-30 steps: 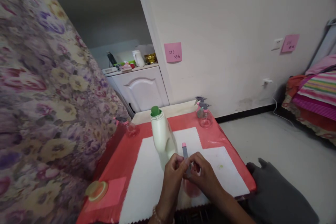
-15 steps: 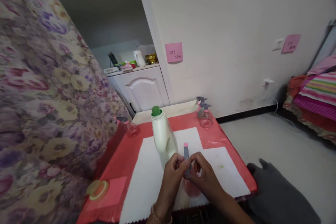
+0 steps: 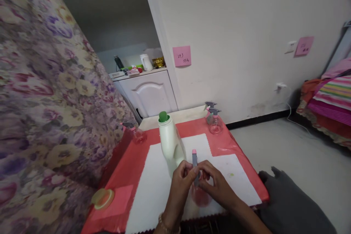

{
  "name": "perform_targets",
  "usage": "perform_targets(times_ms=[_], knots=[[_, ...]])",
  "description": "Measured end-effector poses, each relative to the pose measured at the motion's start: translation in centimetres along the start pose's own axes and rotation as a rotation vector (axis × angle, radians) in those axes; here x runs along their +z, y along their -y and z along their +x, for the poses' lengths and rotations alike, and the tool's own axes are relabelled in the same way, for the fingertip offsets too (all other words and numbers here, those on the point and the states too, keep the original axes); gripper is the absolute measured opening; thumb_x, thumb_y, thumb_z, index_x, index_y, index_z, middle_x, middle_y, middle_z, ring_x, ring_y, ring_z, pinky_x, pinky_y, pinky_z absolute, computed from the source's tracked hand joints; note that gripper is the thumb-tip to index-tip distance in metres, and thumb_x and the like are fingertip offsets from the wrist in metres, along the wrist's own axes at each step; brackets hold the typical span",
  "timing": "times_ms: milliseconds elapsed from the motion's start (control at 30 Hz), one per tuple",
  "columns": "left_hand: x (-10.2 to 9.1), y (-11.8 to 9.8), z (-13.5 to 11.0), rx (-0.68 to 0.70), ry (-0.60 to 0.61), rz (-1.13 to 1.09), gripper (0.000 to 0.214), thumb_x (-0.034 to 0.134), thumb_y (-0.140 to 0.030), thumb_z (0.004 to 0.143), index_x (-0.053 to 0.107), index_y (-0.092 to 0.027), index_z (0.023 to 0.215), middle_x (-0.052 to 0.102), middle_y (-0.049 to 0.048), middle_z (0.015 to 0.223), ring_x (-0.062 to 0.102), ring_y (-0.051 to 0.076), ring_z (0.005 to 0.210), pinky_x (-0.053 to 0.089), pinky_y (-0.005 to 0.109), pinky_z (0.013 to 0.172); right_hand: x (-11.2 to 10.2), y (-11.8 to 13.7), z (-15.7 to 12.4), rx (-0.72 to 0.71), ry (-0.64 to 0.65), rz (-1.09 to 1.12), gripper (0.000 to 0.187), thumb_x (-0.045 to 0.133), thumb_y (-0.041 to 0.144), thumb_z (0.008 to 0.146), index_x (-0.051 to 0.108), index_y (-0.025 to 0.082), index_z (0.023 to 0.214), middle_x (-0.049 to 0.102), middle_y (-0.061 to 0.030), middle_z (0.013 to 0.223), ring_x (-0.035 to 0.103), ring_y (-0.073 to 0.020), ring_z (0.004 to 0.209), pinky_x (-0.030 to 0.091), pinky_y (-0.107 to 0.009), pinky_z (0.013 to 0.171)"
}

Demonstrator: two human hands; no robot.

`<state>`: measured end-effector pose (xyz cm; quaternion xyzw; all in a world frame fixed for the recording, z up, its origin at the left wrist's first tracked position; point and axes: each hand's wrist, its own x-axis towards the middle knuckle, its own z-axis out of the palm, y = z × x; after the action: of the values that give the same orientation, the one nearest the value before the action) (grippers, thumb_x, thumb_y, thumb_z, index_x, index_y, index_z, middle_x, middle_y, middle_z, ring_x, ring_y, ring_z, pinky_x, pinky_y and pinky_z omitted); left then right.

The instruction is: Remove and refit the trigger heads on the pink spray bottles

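Close in front of me stands a clear spray bottle [image 3: 201, 196] with a grey trigger head [image 3: 194, 159] and a pink nozzle tip. My left hand [image 3: 183, 179] is closed on the trigger head from the left, thumb on the grey part. From the right, my right hand [image 3: 215, 182] has its fingers curled around the bottle's neck, just under the head. Both hands hide much of the neck. Just behind my left hand, a pale green jug [image 3: 171, 142] stands uncapped, its green spout showing at the mouth.
White mats [image 3: 153, 175] lie on a red-covered table [image 3: 117, 175]. Spray bottles stand at back left [image 3: 139, 135] and back right [image 3: 215, 126]. A roll of tape [image 3: 103, 199] lies at front left. A floral curtain [image 3: 55, 117] borders the left, and a dark grey object [image 3: 290, 201] the right.
My right hand's fingers have shifted slightly around the bottle's neck. My left hand and the bottle hold nearly the same place.
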<state>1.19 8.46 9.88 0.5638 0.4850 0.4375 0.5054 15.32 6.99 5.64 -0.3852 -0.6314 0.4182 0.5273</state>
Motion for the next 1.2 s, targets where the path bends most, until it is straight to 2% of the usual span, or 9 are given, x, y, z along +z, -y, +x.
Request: perform_targets(times_ms=[67,233,333,433,633,800,1000,1100,1200], knots=[[0.02,0.04,0.02,-0.001,-0.007,0.004,0.037,0.073,-0.051,0.071,0.053,-0.020,0.066,0.051,-0.0053,0.062,0.045,0.013,0.062,0.035,0.024,0.060,-0.09,-0.01,0.03,-0.014,0.012,0.020,0.012,0.061,0.024,0.082,0.064,0.021,0.093,0.055,-0.0003,0.089,0.050,-0.0165,0.077,0.040,-0.028,0.069],[0.07,-0.05,-0.07,-0.015,0.011,-0.008,0.036,0.072,-0.050,0.073,0.053,-0.020,0.068,0.053,-0.0040,0.063,0.047,0.014,0.063,0.036,0.025,0.059,0.78,-0.22,0.03,0.075,-0.203,-0.042,0.018,0.071,0.023,0.071,0.057,0.021,0.083,0.047,0.0041,0.076,0.043,-0.0144,0.066,0.036,-0.027,0.062],[0.09,-0.07,-0.16,-0.017,0.010,-0.015,0.036,0.072,-0.050,0.072,0.054,-0.020,0.068,0.054,-0.0037,0.064,0.049,0.014,0.064,0.037,0.025,0.061,0.57,-0.24,-0.07,0.030,-0.105,-0.040,0.025,0.069,0.024,0.076,0.060,0.022,0.099,0.052,0.0020,0.085,0.047,-0.0151,0.071,0.039,-0.027,0.066],[0.10,0.05,-0.21,-0.006,-0.007,-0.007,0.035,0.073,-0.049,0.072,0.054,-0.020,0.068,0.052,-0.0051,0.062,0.046,0.012,0.061,0.035,0.024,0.060,0.17,-0.33,-0.10,-0.049,-0.005,-0.006,0.014,0.059,0.025,0.085,0.063,0.022,0.098,0.055,-0.0005,0.090,0.050,-0.0164,0.076,0.041,-0.028,0.069],[0.04,0.25,-0.25,-0.020,0.008,-0.010,0.036,0.072,-0.050,0.073,0.055,-0.019,0.069,0.055,-0.0038,0.064,0.048,0.013,0.062,0.036,0.025,0.059,0.86,-0.30,-0.10,0.043,-0.209,-0.039,0.016,0.070,0.024,0.074,0.058,0.021,0.083,0.048,0.0033,0.077,0.044,-0.0146,0.067,0.037,-0.027,0.062],[-0.02,0.41,-0.19,0.007,-0.002,0.005,0.033,0.069,-0.048,0.077,0.054,-0.019,0.070,0.054,-0.0042,0.064,0.046,0.012,0.063,0.035,0.025,0.061,0.18,-0.28,-0.15,-0.048,0.004,-0.025,0.014,0.060,0.026,0.085,0.063,0.022,0.097,0.055,-0.0003,0.090,0.049,-0.0163,0.077,0.039,-0.028,0.069],[0.08,0.39,-0.30,-0.005,0.026,-0.010,0.032,0.068,-0.047,0.077,0.053,-0.019,0.071,0.055,-0.0033,0.065,0.048,0.013,0.063,0.035,0.025,0.060,0.74,-0.54,-0.22,0.018,-0.181,-0.018,0.015,0.069,0.025,0.076,0.058,0.020,0.084,0.050,0.0022,0.082,0.043,-0.0143,0.068,0.037,-0.027,0.063],[0.10,0.35,-0.34,-0.001,0.018,-0.008,0.032,0.068,-0.046,0.078,0.053,-0.019,0.071,0.055,-0.0034,0.065,0.048,0.013,0.064,0.036,0.025,0.062,0.47,-0.35,-0.23,-0.003,-0.098,-0.001,0.023,0.069,0.026,0.077,0.059,0.021,0.097,0.052,0.0011,0.088,0.045,-0.0149,0.072,0.038,-0.027,0.067],[0.07,0.56,-0.28,0.008,0.005,0.001,0.031,0.068,-0.046,0.078,0.054,-0.019,0.072,0.053,-0.0041,0.065,0.045,0.012,0.064,0.035,0.025,0.062,-0.02,-0.34,-0.14,-0.056,0.008,0.033,0.014,0.060,0.027,0.084,0.063,0.021,0.097,0.054,0.0000,0.088,0.048,-0.0162,0.075,0.038,-0.028,0.069]])
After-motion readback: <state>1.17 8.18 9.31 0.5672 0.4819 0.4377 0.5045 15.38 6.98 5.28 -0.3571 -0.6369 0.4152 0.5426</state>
